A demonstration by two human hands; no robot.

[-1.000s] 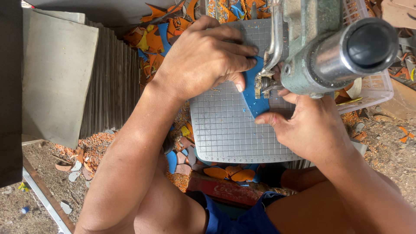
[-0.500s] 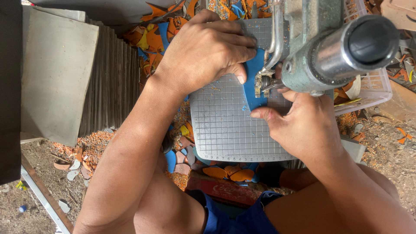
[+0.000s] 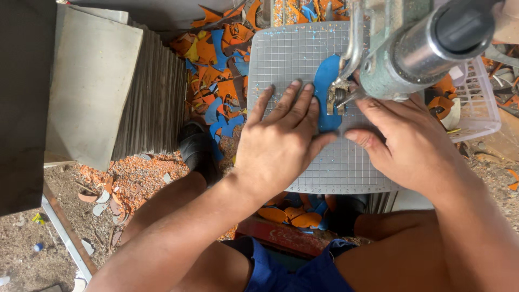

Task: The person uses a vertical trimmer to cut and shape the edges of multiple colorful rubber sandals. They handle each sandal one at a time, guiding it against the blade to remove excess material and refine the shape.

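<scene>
The blue tile piece [image 3: 326, 94] lies flat on the gridded surface [image 3: 292, 59] under the saw [image 3: 339, 97], stiff, thin, likely brittle, best held by its flat face, as left hand [image 3: 281, 143] fingers, pressed together, and right hand [image 3: 403, 143] fingers do beside the blade.

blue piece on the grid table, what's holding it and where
Both hands press the blue piece flat: left hand on its left edge, right hand by its lower right end.
</scene>
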